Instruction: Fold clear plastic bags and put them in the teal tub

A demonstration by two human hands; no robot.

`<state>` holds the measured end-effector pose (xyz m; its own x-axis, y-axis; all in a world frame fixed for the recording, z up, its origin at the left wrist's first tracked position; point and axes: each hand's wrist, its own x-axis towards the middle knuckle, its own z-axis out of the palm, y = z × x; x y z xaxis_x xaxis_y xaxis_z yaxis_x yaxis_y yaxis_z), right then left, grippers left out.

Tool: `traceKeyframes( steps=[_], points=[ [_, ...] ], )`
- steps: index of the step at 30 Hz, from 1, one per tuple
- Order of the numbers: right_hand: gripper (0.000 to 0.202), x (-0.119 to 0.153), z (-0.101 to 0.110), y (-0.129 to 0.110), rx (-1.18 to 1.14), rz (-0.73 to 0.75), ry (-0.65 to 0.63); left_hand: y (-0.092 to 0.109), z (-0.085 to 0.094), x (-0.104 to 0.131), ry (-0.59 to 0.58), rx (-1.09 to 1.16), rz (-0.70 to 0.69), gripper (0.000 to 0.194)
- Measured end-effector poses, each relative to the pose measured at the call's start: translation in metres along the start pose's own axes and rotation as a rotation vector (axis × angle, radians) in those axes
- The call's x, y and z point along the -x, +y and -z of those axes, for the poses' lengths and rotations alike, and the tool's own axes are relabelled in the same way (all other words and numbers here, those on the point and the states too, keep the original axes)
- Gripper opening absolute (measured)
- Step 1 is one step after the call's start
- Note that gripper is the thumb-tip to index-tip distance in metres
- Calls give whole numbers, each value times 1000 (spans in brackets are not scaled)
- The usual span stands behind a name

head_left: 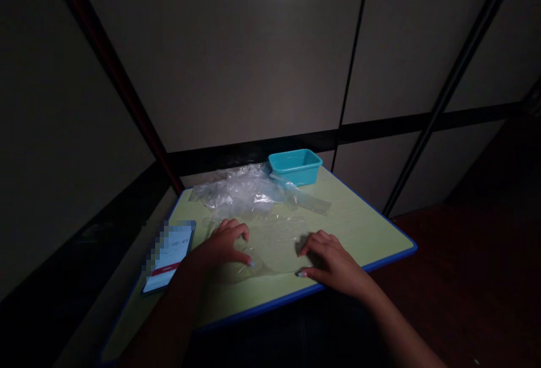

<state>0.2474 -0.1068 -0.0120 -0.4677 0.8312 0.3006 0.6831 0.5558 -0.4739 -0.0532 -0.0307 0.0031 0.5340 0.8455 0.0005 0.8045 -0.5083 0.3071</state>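
Observation:
A clear plastic bag [281, 244] lies flat on the pale green table [350, 216], between my two hands. My left hand [228, 245] rests at the bag's left side, thumb and fingers apart. At its right edge is my right hand [327, 261], its thumb and fingers also apart. Neither hand is closed around anything. Behind them a heap of crumpled clear plastic bags [240, 190] spreads over the back left of the table, one bag reaching rightward.
A turquoise basket [302, 173] stands at the back of the table, touching the heap. On the left lies a lit tablet or phone [171, 249]. The table has a blue edge, and panelled cabinet doors [253, 63] rise behind it.

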Motion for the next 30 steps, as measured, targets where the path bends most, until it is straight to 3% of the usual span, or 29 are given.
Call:
traceKeyframes(
  steps=[6, 11, 19, 30],
  points=[
    [32, 0, 0, 0, 13, -11, 4, 7, 0, -1, -43, -18, -2, 31],
    [32, 0, 0, 0, 28, 0, -13, 6, -2, -4, -78, 28, -121, 23],
    [32, 0, 1, 0, 28, -2, -11, 9, 5, -4, -98, 189, -187, 29],
    [33, 0, 1, 1, -15, 32, 16, 8, 8, -11, 49, 115, -91, 30]
  ],
)
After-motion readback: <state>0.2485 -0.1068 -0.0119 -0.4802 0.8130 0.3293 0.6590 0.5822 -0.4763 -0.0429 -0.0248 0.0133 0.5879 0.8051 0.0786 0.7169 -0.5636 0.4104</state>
